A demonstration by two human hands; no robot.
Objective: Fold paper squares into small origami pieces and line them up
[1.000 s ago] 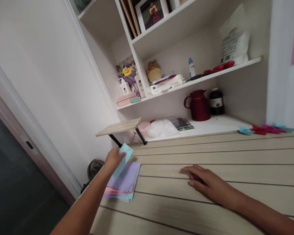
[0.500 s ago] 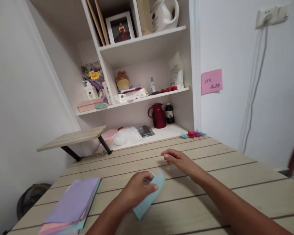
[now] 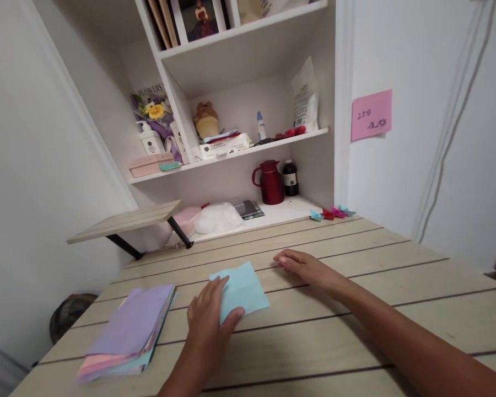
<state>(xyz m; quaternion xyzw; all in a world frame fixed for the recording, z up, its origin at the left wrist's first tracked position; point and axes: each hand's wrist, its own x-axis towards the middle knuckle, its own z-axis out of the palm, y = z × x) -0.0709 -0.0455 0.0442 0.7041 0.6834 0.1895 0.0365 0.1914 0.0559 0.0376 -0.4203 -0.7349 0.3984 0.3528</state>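
Note:
A light blue square of paper (image 3: 246,289) lies on the slatted wooden table with a faint crease across it. My left hand (image 3: 209,314) rests at its left edge, fingers and thumb apart, touching the sheet without a closed grip. To the right of the paper, my right hand (image 3: 300,266) hovers just over the table, loosely curved and holding nothing. Left of my left hand is a stack of coloured paper (image 3: 134,320), with a purple sheet on top and pink and blue edges below.
Several small folded paper figures (image 3: 328,214) line the table's back edge. A small raised wooden shelf (image 3: 124,221) stands at the back left. Behind the table, a white shelving unit (image 3: 248,146) holds a red jug (image 3: 271,183), a dark bottle (image 3: 290,179) and other items.
The blue paper went from being pinched and tilted in my left hand to spread out on the table. My left hand loosened and shifted left; my right hand barely moved. The view tipped downward.

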